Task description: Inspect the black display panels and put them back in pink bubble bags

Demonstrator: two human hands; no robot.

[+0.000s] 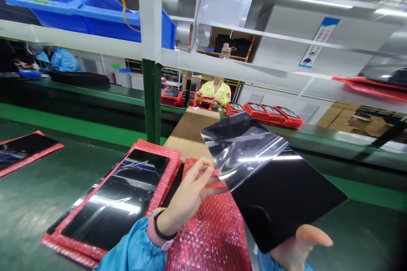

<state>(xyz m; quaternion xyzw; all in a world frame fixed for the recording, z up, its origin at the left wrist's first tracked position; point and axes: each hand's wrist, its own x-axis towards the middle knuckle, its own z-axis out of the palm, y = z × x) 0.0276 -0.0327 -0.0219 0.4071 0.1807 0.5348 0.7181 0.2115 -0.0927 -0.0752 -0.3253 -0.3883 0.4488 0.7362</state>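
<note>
My right hand (299, 243) holds a glossy black glass panel (286, 197) from beneath, thumb along its lower edge. My left hand (187, 197) pinches the corner of a clear protective film (244, 148), which is lifted partly off the panel's upper left part. Under both hands lies a red bubble-wrap sleeve (210, 237). To the left, more black panels (117, 203) rest on red bubble-wrap sheets.
A green conveyor belt (38, 194) carries another panel on red wrap (22, 150) at far left. A brown cardboard box (190, 131) stands behind. A white and green post (151, 72) rises ahead. Other workers sit beyond, beside stacks of red-wrapped panels (270, 114). Blue bins (79, 8) overhead.
</note>
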